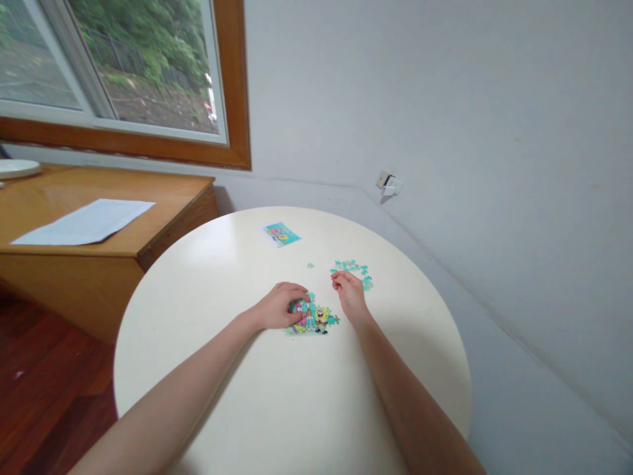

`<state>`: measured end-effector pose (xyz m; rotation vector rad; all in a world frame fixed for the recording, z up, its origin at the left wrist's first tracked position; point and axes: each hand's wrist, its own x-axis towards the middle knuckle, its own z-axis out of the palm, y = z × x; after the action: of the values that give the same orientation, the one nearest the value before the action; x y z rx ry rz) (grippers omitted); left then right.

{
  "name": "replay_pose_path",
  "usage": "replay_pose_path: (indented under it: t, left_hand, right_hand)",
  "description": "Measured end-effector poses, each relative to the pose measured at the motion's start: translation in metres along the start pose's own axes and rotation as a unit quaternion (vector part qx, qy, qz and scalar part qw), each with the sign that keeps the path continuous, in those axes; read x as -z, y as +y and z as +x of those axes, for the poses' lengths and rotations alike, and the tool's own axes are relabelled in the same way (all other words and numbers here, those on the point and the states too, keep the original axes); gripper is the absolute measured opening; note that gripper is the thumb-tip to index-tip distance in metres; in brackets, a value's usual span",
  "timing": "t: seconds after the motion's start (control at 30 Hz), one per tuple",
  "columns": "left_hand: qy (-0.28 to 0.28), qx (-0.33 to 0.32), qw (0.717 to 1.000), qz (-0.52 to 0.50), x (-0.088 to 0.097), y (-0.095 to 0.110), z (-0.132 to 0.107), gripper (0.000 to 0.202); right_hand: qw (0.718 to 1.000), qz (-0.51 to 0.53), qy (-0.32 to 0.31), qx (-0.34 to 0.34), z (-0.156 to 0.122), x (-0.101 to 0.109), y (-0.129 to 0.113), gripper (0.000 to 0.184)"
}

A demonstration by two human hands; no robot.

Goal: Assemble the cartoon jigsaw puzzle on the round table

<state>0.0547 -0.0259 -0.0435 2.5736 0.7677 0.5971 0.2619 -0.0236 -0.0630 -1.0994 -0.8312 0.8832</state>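
A partly joined jigsaw puzzle (321, 318) with cartoon figures, one yellow and one pink, lies flat on the round table. My left hand (281, 305) rests over its left side, thumb and fingers apart and touching it, hiding part of the picture. Just right of and above the puzzle, my right hand (350, 293) is closed in a pinch; whatever is between its fingertips is too small or hidden to make out. Loose teal puzzle pieces (366, 270) lie in a cluster beyond that hand. One single puzzle piece (310, 265) sits apart, to the cluster's left.
A small picture card (281, 234) with the cartoon figures lies near the far edge of the white table (208, 284). On the left stands a wooden desk (173, 191) bearing white paper (89, 223). A wall outlet (390, 183) and window are beyond.
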Motion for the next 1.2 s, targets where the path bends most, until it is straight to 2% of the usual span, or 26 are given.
replay_pose_path:
  t: [0.47,0.73,0.83,0.93,1.07,1.2]
  left_hand:
    - [0.005,-0.001,1.0,0.001,-0.002,-0.003,0.0,0.032]
    - [0.001,0.007,1.0,-0.004,-0.001,-0.001,0.0,0.031]
    - [-0.003,0.011,1.0,-0.005,-0.001,-0.001,0.0,0.032]
    - [-0.002,0.015,1.0,-0.003,-0.001,-0.001,0.0,0.032]
    - [0.001,0.009,1.0,0.0,-0.001,-0.001,0.0,0.032]
    - [-0.003,0.015,1.0,-0.001,-0.001,-0.001,0.0,0.033]
  right_hand:
    - [1.0,0.0,0.004,-0.006,0.001,0.0,0.002,0.007]
    - [0.987,-0.143,-0.022,0.064,-0.008,-0.002,-0.005,0.008]
    - [0.97,-0.202,0.007,0.132,-0.008,0.0,-0.007,0.012]
    - [0.94,-0.282,0.025,0.192,-0.007,0.002,-0.004,0.016]
    - [0.894,-0.411,0.043,0.174,-0.006,0.004,0.004,0.02]
    - [0.871,-0.471,0.021,0.142,-0.006,0.004,0.01,0.023]
